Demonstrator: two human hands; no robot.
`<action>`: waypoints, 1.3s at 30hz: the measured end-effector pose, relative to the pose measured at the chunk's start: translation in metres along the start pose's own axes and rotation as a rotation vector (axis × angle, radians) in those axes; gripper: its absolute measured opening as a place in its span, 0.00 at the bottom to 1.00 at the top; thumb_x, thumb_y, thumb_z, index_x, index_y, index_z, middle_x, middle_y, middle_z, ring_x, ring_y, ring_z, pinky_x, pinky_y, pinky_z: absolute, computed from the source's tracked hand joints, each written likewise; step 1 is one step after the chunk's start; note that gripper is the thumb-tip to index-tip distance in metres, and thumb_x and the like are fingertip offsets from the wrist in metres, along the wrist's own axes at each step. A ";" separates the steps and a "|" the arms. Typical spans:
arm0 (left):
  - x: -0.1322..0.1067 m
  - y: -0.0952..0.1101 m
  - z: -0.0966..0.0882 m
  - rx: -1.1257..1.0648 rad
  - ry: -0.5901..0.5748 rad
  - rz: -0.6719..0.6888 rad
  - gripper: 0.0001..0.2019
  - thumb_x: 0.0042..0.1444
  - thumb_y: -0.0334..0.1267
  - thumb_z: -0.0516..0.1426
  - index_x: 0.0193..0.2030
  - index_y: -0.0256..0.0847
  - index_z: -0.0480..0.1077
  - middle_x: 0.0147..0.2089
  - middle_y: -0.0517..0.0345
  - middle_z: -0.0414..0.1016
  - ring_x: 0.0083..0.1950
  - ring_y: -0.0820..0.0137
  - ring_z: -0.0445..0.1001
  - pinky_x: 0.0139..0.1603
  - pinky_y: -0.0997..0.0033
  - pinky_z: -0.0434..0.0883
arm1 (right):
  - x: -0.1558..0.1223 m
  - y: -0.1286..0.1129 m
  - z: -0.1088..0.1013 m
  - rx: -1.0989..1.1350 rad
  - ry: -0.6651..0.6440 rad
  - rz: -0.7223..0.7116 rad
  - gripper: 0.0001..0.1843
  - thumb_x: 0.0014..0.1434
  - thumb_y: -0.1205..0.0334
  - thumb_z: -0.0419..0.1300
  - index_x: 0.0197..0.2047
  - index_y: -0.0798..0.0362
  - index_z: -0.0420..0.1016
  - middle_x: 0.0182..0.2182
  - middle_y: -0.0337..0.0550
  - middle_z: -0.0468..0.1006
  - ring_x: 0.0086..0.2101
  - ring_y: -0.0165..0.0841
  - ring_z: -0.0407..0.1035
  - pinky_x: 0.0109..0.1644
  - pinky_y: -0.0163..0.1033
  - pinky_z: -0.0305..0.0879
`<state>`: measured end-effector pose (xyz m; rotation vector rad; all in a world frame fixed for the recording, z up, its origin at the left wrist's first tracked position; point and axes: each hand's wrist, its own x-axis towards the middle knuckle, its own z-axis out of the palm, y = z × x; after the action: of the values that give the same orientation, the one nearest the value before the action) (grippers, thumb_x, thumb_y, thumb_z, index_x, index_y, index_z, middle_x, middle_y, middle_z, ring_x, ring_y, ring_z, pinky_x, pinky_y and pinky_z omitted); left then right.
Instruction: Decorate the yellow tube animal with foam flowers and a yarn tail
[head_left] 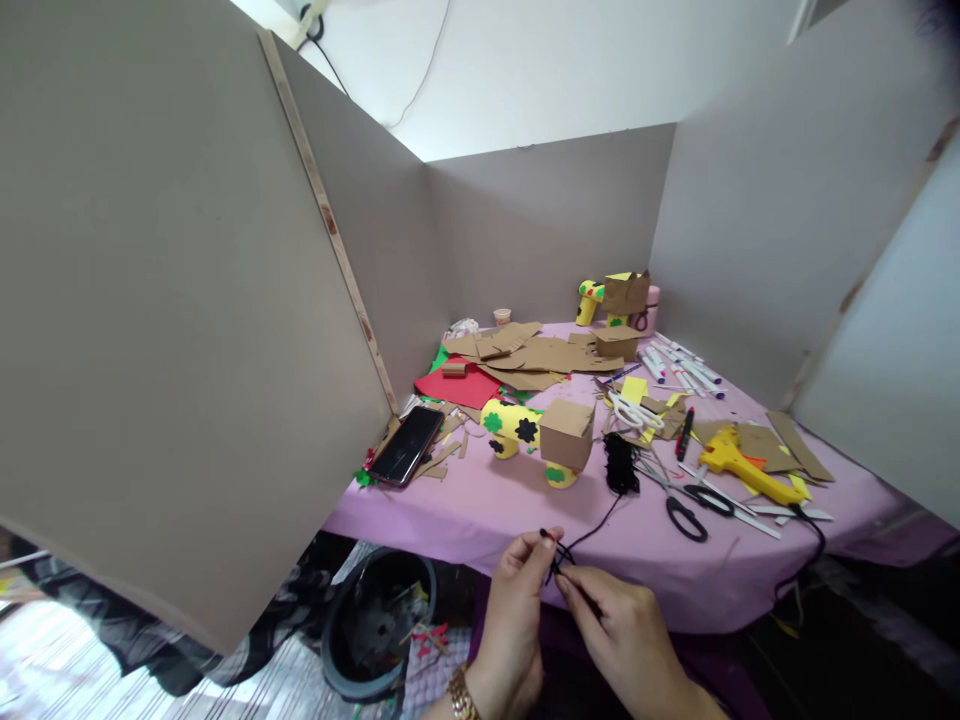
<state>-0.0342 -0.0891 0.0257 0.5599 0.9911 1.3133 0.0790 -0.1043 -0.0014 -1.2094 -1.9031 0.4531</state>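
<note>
My left hand (517,600) and my right hand (619,625) meet just below the table's front edge. Both pinch a thin black yarn strand (589,535), fingers closed on it. The strand runs up to a black yarn bundle (621,463) lying on the pink tablecloth (480,510). Just beyond stands a yellow paper-roll animal (517,428) with green and black flower spots and a brown cardboard box head (566,432). A gold bracelet (461,695) shows on my left wrist.
Black scissors (686,510) and a yellow glue gun (746,470) lie right of the yarn. A phone (406,445) rests at the left edge. Cardboard scraps (532,355), red paper (459,387), markers (682,365), a second craft animal (615,295). Grey partition boards (187,300) enclose the table; a bin (379,625) sits underneath.
</note>
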 end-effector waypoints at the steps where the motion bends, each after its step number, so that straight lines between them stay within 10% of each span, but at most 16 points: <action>1: 0.000 0.001 0.000 0.029 0.006 0.020 0.09 0.38 0.38 0.67 0.22 0.39 0.72 0.37 0.55 0.77 0.41 0.68 0.69 0.42 0.72 0.59 | 0.000 -0.001 -0.002 0.035 -0.014 0.021 0.15 0.62 0.62 0.47 0.34 0.52 0.75 0.28 0.46 0.79 0.29 0.38 0.74 0.33 0.37 0.64; 11: 0.004 0.007 -0.003 0.281 -0.134 0.168 0.06 0.47 0.37 0.60 0.25 0.38 0.69 0.24 0.60 0.71 0.31 0.71 0.66 0.37 0.72 0.61 | 0.011 -0.012 -0.016 0.225 -0.131 0.257 0.20 0.58 0.57 0.49 0.17 0.54 0.63 0.14 0.34 0.58 0.18 0.27 0.54 0.23 0.33 0.48; 28: 0.003 0.004 -0.009 0.471 -0.193 0.247 0.06 0.54 0.37 0.52 0.28 0.41 0.61 0.30 0.59 0.69 0.34 0.69 0.65 0.38 0.71 0.61 | 0.002 -0.001 -0.015 0.040 -0.143 0.018 0.16 0.62 0.60 0.48 0.28 0.53 0.72 0.26 0.42 0.76 0.27 0.34 0.70 0.32 0.35 0.58; 39: 0.010 0.005 -0.012 0.502 -0.266 0.268 0.09 0.51 0.41 0.55 0.26 0.41 0.59 0.26 0.64 0.58 0.30 0.72 0.58 0.33 0.72 0.58 | 0.011 -0.003 -0.021 0.330 -0.107 0.249 0.16 0.59 0.54 0.51 0.26 0.54 0.69 0.22 0.39 0.70 0.26 0.33 0.64 0.30 0.34 0.57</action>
<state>-0.0476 -0.0810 0.0205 1.2537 1.0476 1.1777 0.0915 -0.0986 0.0178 -1.2202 -1.6854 0.9431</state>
